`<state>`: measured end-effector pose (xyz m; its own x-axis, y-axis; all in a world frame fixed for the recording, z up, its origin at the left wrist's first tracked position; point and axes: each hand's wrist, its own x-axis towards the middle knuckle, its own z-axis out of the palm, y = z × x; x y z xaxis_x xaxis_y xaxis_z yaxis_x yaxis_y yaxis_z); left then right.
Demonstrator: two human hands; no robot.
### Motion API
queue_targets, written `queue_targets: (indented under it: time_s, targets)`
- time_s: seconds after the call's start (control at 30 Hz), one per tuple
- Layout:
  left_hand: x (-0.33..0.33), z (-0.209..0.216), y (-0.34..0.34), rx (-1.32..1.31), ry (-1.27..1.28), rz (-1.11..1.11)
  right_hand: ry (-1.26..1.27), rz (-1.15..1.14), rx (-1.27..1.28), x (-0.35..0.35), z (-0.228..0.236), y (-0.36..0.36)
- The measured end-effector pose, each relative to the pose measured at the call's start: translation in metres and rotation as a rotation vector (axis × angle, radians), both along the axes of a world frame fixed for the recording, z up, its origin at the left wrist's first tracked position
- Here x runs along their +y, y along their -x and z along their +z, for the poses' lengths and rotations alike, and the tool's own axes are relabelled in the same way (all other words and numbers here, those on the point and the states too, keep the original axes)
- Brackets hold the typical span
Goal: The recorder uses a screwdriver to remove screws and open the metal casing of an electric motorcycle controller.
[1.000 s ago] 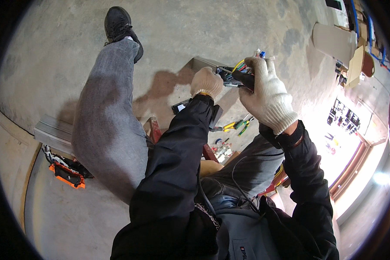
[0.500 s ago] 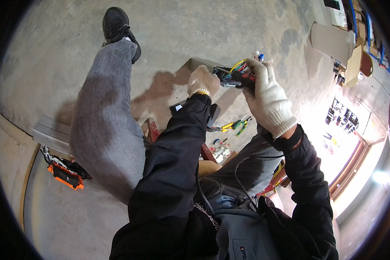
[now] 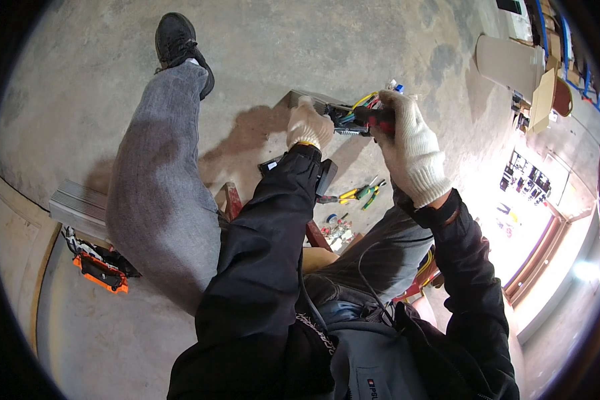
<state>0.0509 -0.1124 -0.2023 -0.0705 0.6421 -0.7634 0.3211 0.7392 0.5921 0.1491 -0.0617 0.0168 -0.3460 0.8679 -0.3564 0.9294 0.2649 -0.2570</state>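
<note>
My left hand [image 3: 309,127], in a white knit glove, is closed at the near side of a grey metal box [image 3: 318,100]; its fingertips are partly hidden. Coloured wires [image 3: 367,103], with yellow and green among them, bunch at the box's right end beside dark electrical parts [image 3: 343,121]. My right hand [image 3: 412,150], gloved the same way, grips the red and black handle of a screwdriver [image 3: 379,119]. The tool points left toward the dark parts, and I cannot make out where its tip rests.
Pliers with yellow and green handles [image 3: 361,192] lie on the concrete floor below my hands. A red frame [image 3: 233,201] stands between my legs. An orange and black case [image 3: 101,273] and a ridged grey metal piece [image 3: 80,205] are at left; cardboard [image 3: 545,100] is at right.
My right hand and the screwdriver have shifted slightly, and the glove has turned a little. My left hand has tilted slightly and stays at the box.
</note>
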Motion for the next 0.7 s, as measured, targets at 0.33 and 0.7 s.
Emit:
queue_targets:
  time_s: [0.33,0.7]
  targets:
    - [0.003,0.005,0.000,-0.043,-0.032,-0.037,0.011,0.050,0.006,0.002,0.007,-0.004]
    - [0.001,-0.004,0.001,-0.149,-0.050,-0.017,0.057,-0.063,-0.057,0.005,0.012,0.007]
